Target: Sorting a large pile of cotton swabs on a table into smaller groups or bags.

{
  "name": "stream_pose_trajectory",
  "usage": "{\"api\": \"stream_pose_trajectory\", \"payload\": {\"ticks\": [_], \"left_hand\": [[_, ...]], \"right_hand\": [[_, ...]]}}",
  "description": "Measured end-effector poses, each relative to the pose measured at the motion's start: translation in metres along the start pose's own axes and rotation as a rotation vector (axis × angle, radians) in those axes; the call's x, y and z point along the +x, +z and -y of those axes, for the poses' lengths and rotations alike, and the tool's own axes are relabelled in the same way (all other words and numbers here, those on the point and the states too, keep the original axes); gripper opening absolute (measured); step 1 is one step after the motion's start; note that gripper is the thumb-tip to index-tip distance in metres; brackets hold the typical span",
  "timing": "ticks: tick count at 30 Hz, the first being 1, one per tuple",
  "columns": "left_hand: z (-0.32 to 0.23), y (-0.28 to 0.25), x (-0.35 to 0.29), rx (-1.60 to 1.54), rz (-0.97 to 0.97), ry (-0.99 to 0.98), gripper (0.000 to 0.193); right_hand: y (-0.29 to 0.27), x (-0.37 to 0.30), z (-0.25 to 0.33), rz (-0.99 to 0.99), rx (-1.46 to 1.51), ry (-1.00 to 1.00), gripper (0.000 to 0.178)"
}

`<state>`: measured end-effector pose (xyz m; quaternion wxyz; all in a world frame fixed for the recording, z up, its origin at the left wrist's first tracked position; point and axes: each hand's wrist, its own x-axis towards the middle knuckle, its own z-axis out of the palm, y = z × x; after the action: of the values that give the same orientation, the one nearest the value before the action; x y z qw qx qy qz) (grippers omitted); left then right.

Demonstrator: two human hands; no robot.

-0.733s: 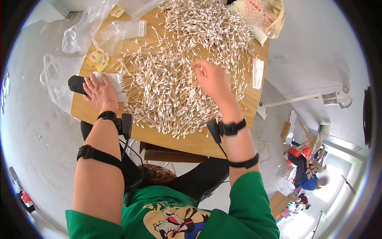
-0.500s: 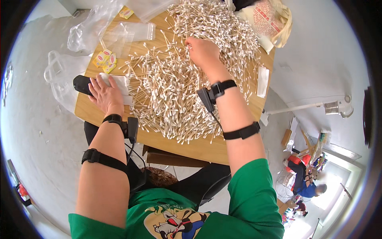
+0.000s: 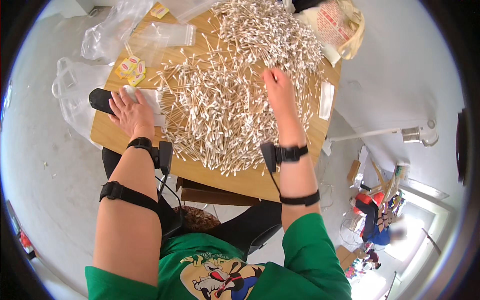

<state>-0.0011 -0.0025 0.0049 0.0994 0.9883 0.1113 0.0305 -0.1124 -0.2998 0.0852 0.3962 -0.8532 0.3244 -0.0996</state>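
Observation:
Loose cotton swabs (image 3: 215, 120) with wooden sticks and white tips spread thickly over the middle of the wooden table, and a second heap of cotton swabs (image 3: 267, 30) lies behind them. Over the right part of the pile hangs my right hand (image 3: 281, 95), its fingers curled and pressed together; whatever they hold, if anything, is hidden. My left hand (image 3: 131, 112) lies flat with fingers apart at the table's left edge. It rests on a white packet (image 3: 150, 97) and touches a flat black object (image 3: 101, 101), which sticks out past the fingers.
Yellow-and-white small packets (image 3: 131, 69) and clear plastic bags (image 3: 172, 35) lie at the far left. A plastic bag (image 3: 70, 92) hangs off the left edge. At the right are a white strip (image 3: 326, 100) and a cream printed bag (image 3: 332, 25). Another person (image 3: 382, 232) sits far right.
My right hand has moved from the gap between the two heaps toward me and to the right, fingers closed. My left hand stays in place; the view has shifted slightly.

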Motion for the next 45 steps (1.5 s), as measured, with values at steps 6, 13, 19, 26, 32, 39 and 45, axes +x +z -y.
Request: {"api": "stream_pose_trajectory", "payload": {"ticks": [6,13,19,26,32,39,45], "left_hand": [[0.002,0.004,-0.001,-0.020,-0.017,0.014,0.057],[0.002,-0.007,0.001,-0.066,0.003,0.029,0.058],[-0.001,-0.001,-0.003,-0.054,-0.012,0.013,0.058],[0.002,-0.005,-0.003,-0.028,-0.004,-0.003,0.055],[0.001,-0.001,-0.001,-0.042,0.011,0.004,0.054],[0.001,-0.002,0.002,-0.016,0.035,-0.030,0.053],[0.001,-0.002,0.002,-0.036,0.034,-0.025,0.054]], "right_hand": [[-0.020,-0.161,-0.008,0.663,0.786,0.412,0.018],[0.056,-0.271,-0.049,1.149,0.465,0.446,0.013],[0.112,-0.285,-0.113,0.620,-0.262,-0.078,0.017],[0.102,-0.280,-0.054,0.613,-0.353,-0.207,0.032],[0.038,-0.151,0.057,1.070,-0.011,-0.226,0.024],[0.079,0.032,0.066,0.294,-0.193,-0.297,0.013],[0.103,0.070,0.058,0.285,-0.675,-0.483,0.010]]}}
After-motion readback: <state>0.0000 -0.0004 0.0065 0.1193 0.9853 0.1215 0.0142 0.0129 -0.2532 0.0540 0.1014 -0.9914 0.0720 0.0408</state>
